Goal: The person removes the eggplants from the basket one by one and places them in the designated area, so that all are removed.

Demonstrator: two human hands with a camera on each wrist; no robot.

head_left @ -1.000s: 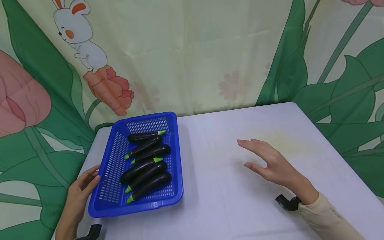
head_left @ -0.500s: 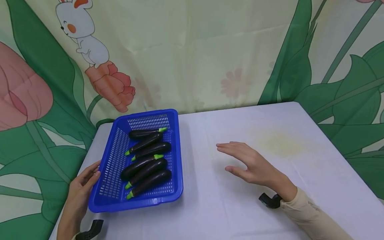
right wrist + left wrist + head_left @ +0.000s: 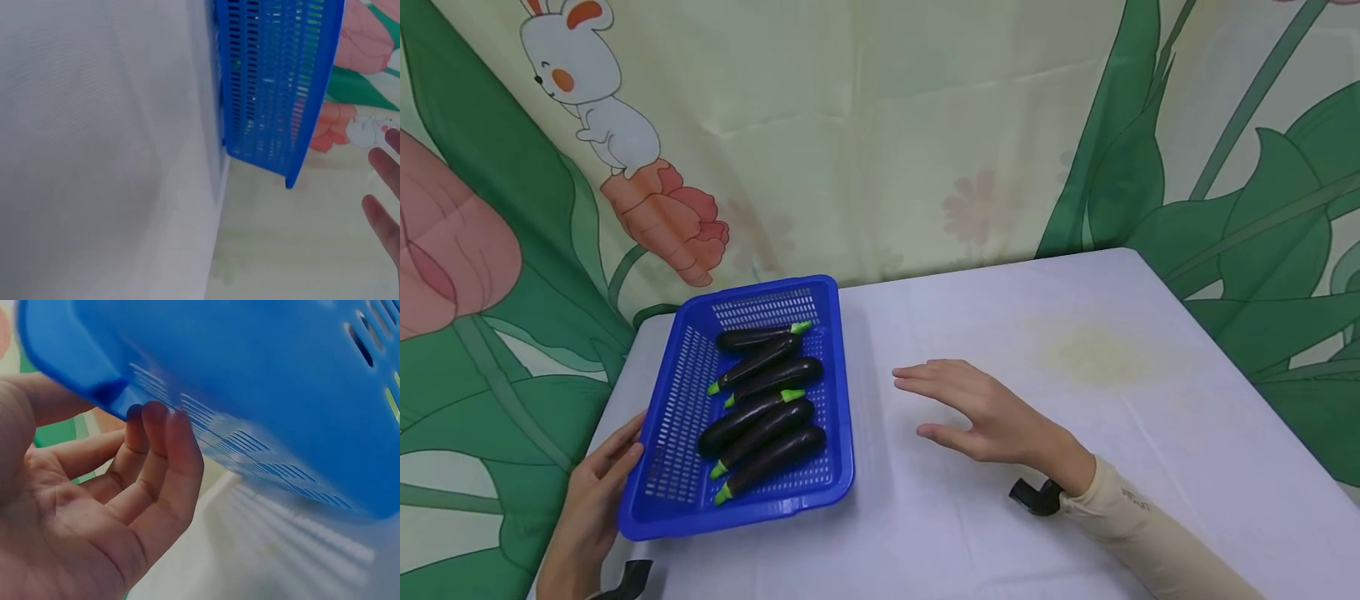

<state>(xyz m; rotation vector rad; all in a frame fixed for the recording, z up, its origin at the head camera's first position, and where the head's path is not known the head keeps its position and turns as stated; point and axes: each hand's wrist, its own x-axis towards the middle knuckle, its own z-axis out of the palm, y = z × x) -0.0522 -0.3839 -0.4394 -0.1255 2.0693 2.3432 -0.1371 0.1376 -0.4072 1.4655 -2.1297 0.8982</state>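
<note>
A blue plastic basket [image 3: 715,522] with slotted walls stands at the left of the table. Several dark eggplants [image 3: 778,460] with green stem ends lie in it. At its left side my left hand [image 3: 587,504] grips the rim. Seen from the left wrist, that hand [image 3: 119,506] has its fingers bent against the outer wall below the rim, and the thumb is partly hidden. My right hand [image 3: 981,408] is held over the table, right of the basket and apart from it, fingers extended and thumb spread, holding nothing. Only its fingertips [image 3: 384,165] show in the right wrist view.
A white cloth covers the table [image 3: 1157,467], with a pale yellowish stain [image 3: 1097,354] toward the back right. Behind it hangs a printed curtain [image 3: 887,150] with a rabbit, flowers and leaves. Dark wrist-worn cameras [image 3: 1036,497] sit at both wrists.
The right hand has moved left over the table, closer to the basket. The left hand keeps its hold on the rim, and the basket and eggplants stay in place.
</note>
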